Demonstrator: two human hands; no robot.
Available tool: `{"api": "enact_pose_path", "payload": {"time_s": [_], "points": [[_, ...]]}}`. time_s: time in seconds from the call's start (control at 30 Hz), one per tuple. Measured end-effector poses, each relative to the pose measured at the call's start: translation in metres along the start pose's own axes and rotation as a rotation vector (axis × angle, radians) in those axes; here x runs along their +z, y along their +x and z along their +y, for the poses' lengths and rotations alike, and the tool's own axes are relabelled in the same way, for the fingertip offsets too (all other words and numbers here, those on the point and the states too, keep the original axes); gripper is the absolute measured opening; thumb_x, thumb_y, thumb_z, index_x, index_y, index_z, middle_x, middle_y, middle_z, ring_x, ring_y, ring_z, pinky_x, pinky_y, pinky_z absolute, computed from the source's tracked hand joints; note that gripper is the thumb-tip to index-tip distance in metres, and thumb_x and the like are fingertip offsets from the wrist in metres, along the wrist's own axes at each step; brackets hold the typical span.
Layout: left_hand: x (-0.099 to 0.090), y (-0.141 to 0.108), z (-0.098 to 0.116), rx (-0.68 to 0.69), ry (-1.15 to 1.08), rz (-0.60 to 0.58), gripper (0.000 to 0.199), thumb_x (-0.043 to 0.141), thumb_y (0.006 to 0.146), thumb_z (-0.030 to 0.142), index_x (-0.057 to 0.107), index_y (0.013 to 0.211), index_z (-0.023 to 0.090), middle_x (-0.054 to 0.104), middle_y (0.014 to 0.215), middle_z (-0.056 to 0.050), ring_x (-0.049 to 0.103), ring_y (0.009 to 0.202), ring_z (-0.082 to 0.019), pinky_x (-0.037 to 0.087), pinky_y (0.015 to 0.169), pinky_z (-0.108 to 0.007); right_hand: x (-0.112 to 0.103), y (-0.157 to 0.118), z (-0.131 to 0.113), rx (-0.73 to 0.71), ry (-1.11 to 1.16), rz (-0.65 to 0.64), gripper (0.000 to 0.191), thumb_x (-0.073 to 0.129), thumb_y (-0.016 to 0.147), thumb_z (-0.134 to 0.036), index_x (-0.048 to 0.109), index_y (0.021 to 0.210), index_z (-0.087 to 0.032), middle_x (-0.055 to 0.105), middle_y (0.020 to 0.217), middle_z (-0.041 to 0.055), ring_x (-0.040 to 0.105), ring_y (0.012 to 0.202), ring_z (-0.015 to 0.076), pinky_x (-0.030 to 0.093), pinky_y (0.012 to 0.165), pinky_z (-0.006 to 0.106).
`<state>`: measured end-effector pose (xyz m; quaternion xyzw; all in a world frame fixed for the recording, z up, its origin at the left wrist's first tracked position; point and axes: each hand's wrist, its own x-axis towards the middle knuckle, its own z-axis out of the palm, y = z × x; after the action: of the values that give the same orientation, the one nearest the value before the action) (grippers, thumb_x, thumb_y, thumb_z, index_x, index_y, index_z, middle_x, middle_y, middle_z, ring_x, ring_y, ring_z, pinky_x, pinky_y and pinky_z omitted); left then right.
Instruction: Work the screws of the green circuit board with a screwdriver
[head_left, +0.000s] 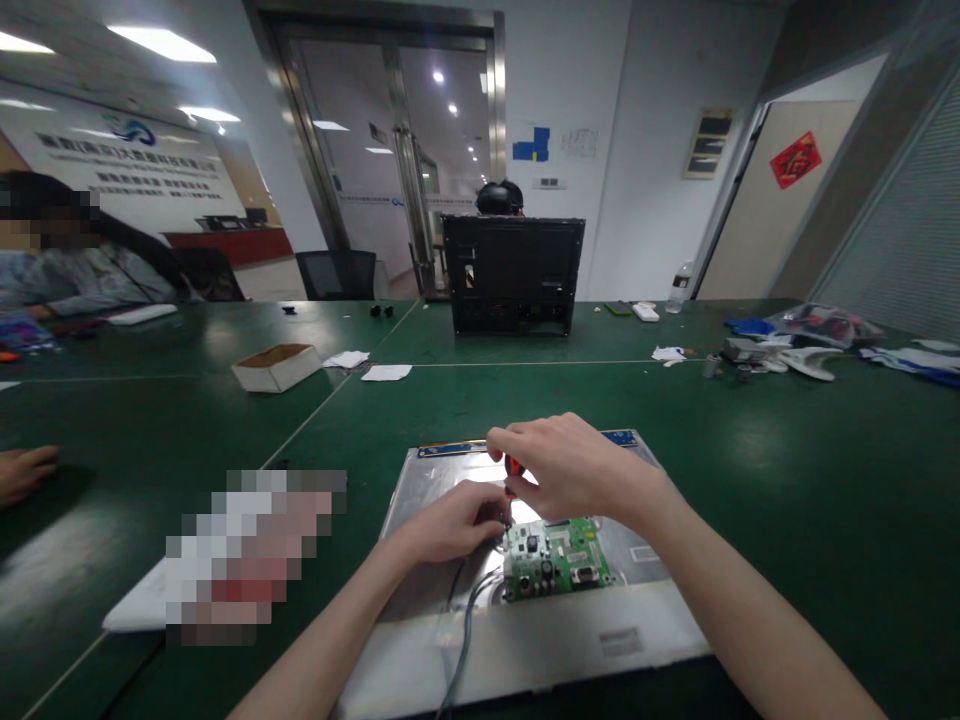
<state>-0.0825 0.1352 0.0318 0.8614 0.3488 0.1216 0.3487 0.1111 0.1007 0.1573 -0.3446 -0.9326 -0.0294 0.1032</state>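
Observation:
A silver metal panel (420, 500) lies on the green table in front of me, with a green circuit board (559, 560) on it. My right hand (559, 462) is closed around a red and black screwdriver (513, 466), held upright above the board's upper left corner. Beside its lower end, my left hand (469, 518) has its fingers pinched together at that corner; what they hold is hidden. Grey cables (466, 630) run from the board's left side over the panel's near edge. A blue strip board (450, 450) lines the far edge.
A black monitor housing (514, 275) stands across the green table (360, 420), a person behind it. An open box (277, 368) and papers (386, 373) lie left. Another person's hand (26, 472) rests at far left. Metal parts (750, 352) and plastic bags (825, 325) lie right.

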Motion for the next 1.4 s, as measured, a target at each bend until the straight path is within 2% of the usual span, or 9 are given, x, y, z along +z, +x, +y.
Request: {"api": "enact_pose_path", "payload": {"time_s": [0.17, 0.63, 0.97, 1.27, 1.4], "points": [[0.000, 0.000, 0.001, -0.011, -0.006, 0.003, 0.009, 0.051, 0.076, 0.015, 0.057, 0.083, 0.016, 0.059, 0.073, 0.000, 0.053, 0.067, -0.016, 0.038, 0.061, -0.025, 0.000, 0.001, -0.001, 0.002, 0.027, -0.011, 0.019, 0.053, 0.080, -0.022, 0.050, 0.099, -0.019, 0.066, 0.092, 0.0029, 0.057, 0.068, 0.0146, 0.022, 0.050, 0.027], [-0.002, -0.001, 0.003, 0.015, -0.033, -0.010, 0.009, 0.050, 0.079, 0.015, 0.057, 0.085, 0.017, 0.061, 0.079, -0.001, 0.054, 0.073, -0.016, 0.040, 0.065, -0.026, 0.001, 0.002, 0.002, 0.008, -0.004, 0.008, 0.016, 0.053, 0.079, -0.024, 0.052, 0.094, -0.018, 0.065, 0.083, 0.0020, 0.049, 0.060, 0.0116, 0.019, 0.048, 0.027], [-0.002, 0.001, 0.004, 0.025, -0.035, -0.014, 0.008, 0.051, 0.078, 0.012, 0.057, 0.080, 0.016, 0.060, 0.075, -0.001, 0.054, 0.070, -0.015, 0.040, 0.063, -0.025, 0.004, 0.005, -0.002, 0.043, -0.030, 0.009, 0.013, 0.052, 0.082, -0.025, 0.052, 0.094, -0.019, 0.067, 0.082, 0.0018, 0.053, 0.062, 0.0127, 0.017, 0.048, 0.028], [-0.005, -0.003, 0.015, -0.052, -0.009, 0.005, 0.008, 0.052, 0.078, 0.014, 0.059, 0.080, 0.016, 0.061, 0.076, -0.001, 0.056, 0.072, -0.016, 0.042, 0.064, -0.025, 0.007, 0.009, 0.000, 0.112, -0.113, 0.026, 0.024, 0.053, 0.087, -0.042, 0.056, 0.093, -0.020, 0.068, 0.075, 0.0027, 0.057, 0.060, 0.0147, 0.016, 0.050, 0.029], [-0.006, -0.003, 0.018, -0.045, -0.002, 0.008, 0.008, 0.052, 0.078, 0.015, 0.059, 0.079, 0.016, 0.060, 0.077, -0.001, 0.056, 0.072, -0.016, 0.042, 0.064, -0.025, 0.008, 0.010, 0.001, 0.129, -0.133, 0.041, 0.030, 0.052, 0.087, -0.049, 0.057, 0.088, -0.019, 0.066, 0.069, 0.0032, 0.056, 0.057, 0.0141, 0.016, 0.049, 0.028]]}}
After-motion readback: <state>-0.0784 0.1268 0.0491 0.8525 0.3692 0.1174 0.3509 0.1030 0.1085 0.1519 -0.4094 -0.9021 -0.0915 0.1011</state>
